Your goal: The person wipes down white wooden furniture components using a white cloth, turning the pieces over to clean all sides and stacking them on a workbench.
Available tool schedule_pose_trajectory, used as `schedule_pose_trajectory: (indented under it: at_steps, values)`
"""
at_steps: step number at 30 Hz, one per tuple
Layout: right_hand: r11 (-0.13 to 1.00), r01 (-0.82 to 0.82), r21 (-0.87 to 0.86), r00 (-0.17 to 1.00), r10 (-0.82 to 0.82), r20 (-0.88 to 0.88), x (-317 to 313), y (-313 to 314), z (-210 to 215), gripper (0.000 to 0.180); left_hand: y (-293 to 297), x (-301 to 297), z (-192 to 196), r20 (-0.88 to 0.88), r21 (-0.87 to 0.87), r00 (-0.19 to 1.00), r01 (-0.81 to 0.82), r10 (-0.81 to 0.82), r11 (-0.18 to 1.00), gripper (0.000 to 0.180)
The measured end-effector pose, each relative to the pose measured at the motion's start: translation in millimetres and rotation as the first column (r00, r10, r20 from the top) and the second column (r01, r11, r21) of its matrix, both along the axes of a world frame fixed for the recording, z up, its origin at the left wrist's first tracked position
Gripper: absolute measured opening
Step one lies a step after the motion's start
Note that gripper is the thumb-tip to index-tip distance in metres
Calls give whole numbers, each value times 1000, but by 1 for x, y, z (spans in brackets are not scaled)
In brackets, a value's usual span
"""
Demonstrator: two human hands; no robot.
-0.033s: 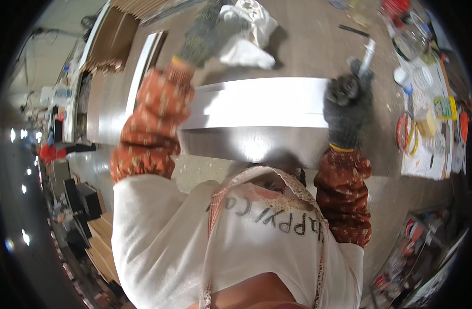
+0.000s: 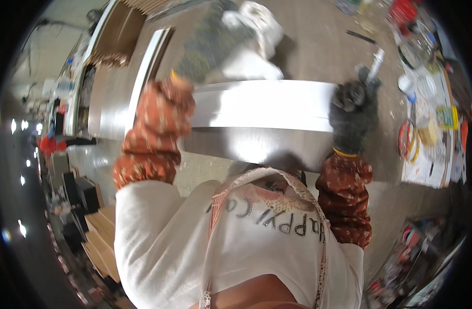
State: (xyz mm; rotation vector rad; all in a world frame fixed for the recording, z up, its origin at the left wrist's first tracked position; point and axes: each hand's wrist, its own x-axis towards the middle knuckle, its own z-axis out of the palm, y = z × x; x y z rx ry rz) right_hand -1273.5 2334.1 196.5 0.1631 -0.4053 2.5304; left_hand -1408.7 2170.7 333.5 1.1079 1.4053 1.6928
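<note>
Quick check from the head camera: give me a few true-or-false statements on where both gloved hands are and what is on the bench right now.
1. The right hand rests at the right end of the long white panel. True.
2. The left hand is bare. False: it wears a dark glove.
3. The left hand is by a crumpled white cloth. True.
4. The white panel stands upright on its end. False: it lies flat across the bench.

Two gloved hands, the left hand [image 2: 205,49] and the right hand [image 2: 352,110]; one long white board [image 2: 261,105]; one white cloth [image 2: 254,36]; one white tube [image 2: 376,63]; two patterned sleeve covers [image 2: 153,134]
</note>
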Motion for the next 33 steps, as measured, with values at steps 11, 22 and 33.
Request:
schedule_pose_trajectory:
  at_steps: [11,22,33]
  values:
    - [983,62,174,987,-86,134,9,8,7,34,-134,9,-117,-900,227,96,-730,425,645,49]
    - [998,50,26,976,-54,211,12,21,5,36,-178,-34,-71,-800,518,-89,-602,593,608,44]
    - [956,-35,290,998,18,62,8,22,-1,33,-244,-58,-130,-863,301,77,-715,499,631,49]
